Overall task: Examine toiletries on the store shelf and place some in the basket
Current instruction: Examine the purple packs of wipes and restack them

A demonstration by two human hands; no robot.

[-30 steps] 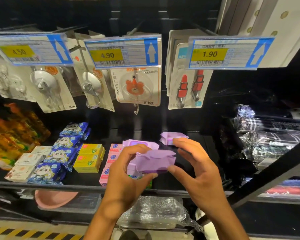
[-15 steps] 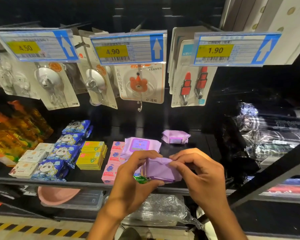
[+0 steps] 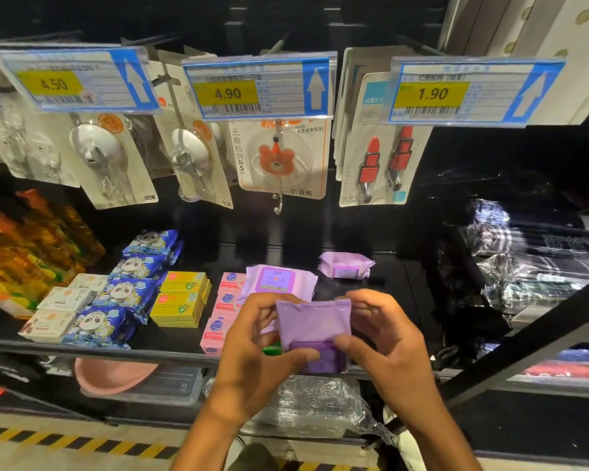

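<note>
Holding a purple pack [image 3: 313, 324] upright over the front lip of the shelf [image 3: 116, 350], both hands pinch it. The left hand [image 3: 252, 362] has its thumb on the lower front and its fingers curled behind the left edge. The right hand [image 3: 388, 341] sets its thumb beside the other, with fingers curled at the top right corner. The thumbs cover part of the pack's darker lower panel. A green scrap [image 3: 272, 350] shows behind the left hand, too covered to name.

A second pack [image 3: 276, 278] lies on the shelf just behind the hands, its near edge hidden by them, and a third pack [image 3: 346, 265] lies farther back. At right, dark wrapped goods [image 3: 524, 266] glint but cannot be made out. At left the orange bottles [image 3: 31, 253] are blurred.

The shelf is black. It carries pink boxes [image 3: 218, 321], yellow boxes [image 3: 181, 300] and blue packets [image 3: 130, 290] in rows. Hook cards [image 3: 279, 158] hang above behind price tags [image 3: 252, 90]. A pink basin [image 3: 113, 375] sits on the lower level, and the floor [image 3: 48, 440] has a yellow-and-black stripe.
</note>
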